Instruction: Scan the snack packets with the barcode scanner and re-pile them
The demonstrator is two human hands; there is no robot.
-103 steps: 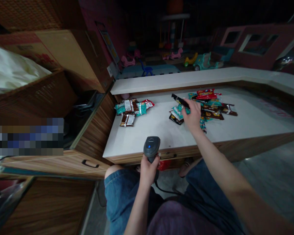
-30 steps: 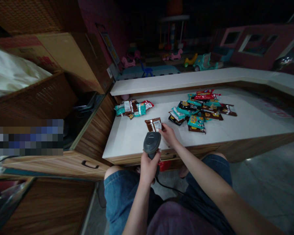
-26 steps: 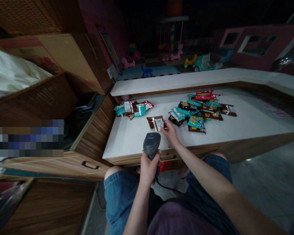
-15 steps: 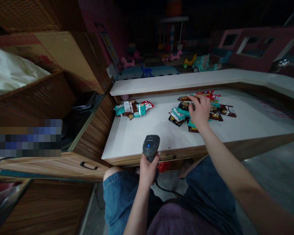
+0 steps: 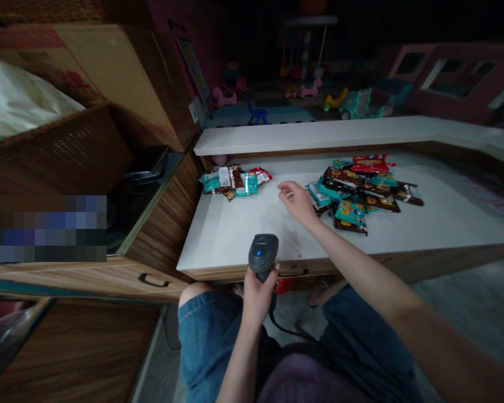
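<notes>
Dim playroom in the background: two pink rocking horses [image 5: 224,98], one small blue chair [image 5: 257,113], one teal ride-on car [image 5: 357,104]. Nearer, a white counter [image 5: 231,246] with a wood-grain front; a cardboard box [image 5: 96,73] and a wicker basket [image 5: 54,151] stand off to the left.

Two piles of snack packets on the counter. The small pile [image 5: 233,182], far left, has roughly four or five packets, overlapping. The large pile [image 5: 359,193], to the right, is teal, brown and red, with at least a dozen packets; exact count hidden by overlap.

One handheld barcode scanner [image 5: 262,252], dark grey, blue light showing, gripped upright in the left hand [image 5: 257,296], fingers wrapped around its handle, just off the near counter edge. Its cable [image 5: 288,332] runs down toward the floor.

The right hand [image 5: 297,201] hovers over bare counter between the piles, just beside the large pile and well apart from the small one. Its fingers [image 5: 284,190] are loosely bunched; cannot tell if they pinch anything small. No packet visible in it.
</notes>
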